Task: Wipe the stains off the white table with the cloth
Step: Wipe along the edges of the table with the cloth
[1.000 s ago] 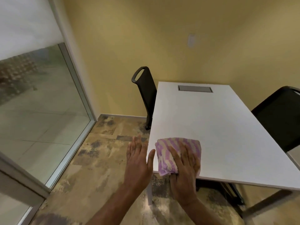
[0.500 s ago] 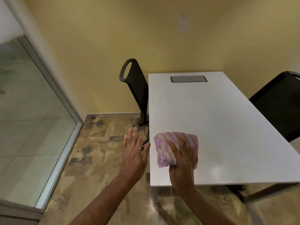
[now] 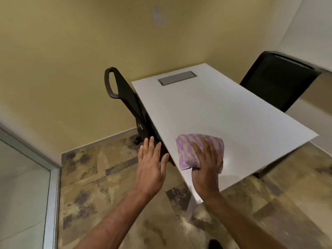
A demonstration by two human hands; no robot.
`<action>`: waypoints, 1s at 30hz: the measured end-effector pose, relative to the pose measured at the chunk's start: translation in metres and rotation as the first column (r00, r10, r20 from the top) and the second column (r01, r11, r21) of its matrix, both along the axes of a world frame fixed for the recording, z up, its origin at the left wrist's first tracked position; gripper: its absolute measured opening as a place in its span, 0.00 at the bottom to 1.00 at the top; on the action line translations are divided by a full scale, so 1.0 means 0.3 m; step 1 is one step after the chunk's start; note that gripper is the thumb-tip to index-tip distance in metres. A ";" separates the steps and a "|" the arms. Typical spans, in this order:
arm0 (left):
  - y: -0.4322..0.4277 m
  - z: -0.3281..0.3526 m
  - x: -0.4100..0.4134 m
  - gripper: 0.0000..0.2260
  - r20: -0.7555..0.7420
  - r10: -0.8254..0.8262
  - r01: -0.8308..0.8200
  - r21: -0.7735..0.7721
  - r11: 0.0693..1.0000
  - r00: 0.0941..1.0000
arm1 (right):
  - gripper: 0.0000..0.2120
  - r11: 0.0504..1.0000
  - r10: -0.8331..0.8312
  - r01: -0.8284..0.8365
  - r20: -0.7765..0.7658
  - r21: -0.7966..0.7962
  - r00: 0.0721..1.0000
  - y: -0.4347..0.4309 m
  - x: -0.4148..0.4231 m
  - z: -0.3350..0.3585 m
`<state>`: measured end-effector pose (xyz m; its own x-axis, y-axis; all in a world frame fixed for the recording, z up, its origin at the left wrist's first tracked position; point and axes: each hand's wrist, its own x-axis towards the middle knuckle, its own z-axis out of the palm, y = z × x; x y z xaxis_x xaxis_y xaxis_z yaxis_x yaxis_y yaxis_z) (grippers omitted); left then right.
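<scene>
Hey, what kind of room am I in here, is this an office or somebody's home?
Most likely a small office meeting room. A white table has a grey cable hatch set into its top, black office chairs stand on either side, and a glass partition closes off the left side.

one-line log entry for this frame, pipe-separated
phase: wiping | right hand: pressing cloth on white table, near corner | left hand: open, off table edge | stains: none discernible

Right hand presses down, fingers curled; left hand hovers flat, fingers spread.
</scene>
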<state>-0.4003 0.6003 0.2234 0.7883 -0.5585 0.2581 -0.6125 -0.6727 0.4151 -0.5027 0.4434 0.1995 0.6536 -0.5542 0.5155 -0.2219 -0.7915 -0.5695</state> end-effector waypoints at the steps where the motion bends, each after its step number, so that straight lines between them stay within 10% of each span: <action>1: 0.019 0.001 0.026 0.27 0.000 -0.029 0.029 0.004 1.000 1.000 | 0.36 0.999 -0.034 0.034 -0.003 0.002 0.999 0.026 0.013 0.005; 15: -0.113 -0.116 0.464 0.31 -0.052 -0.355 0.356 0.013 0.934 0.933 | 0.42 0.920 -0.377 0.381 -0.054 0.096 0.925 0.091 0.273 -0.103; 30: -0.368 -0.224 0.820 0.31 -0.164 -0.727 0.739 0.014 0.674 0.667 | 0.36 0.582 -0.791 0.796 -0.109 0.166 0.601 0.062 0.438 -0.121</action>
<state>-0.1542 0.4900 0.1563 0.1388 -0.9834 0.1170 -0.8635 -0.0623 0.5005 -0.3715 0.4620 0.1632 -0.0831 -0.9360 0.3421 -0.7249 -0.1788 -0.6652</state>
